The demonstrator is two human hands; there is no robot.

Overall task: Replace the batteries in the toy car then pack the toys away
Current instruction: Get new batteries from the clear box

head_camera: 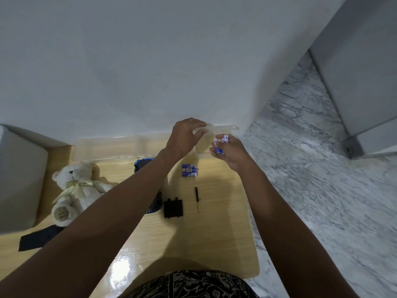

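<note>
I look down at a wooden table (214, 233) that stands against a white wall. My right hand (231, 152) is closed around a small bundle of batteries (221, 144) – blue and white, their ends showing between the fingers – and holds them above the far right corner of the table. My left hand (184, 136) is just beside it, with the fingers curled on the lid (223, 127) of a clear box (107, 147); the lid is lifted at the right end of the box. The box runs along the wall at the far edge of the table.

Three more batteries (189, 170) lie side by side on the table, near the box. Below them I see a thin screwdriver (196, 197) and a black cover (173, 208), a little apart from each other. The car (143, 163) is mostly hidden under my left forearm – only a dark part with blue shows, so I cannot tell how it lies. A white bear (75, 190) lies on its back at the left side of the table
</note>
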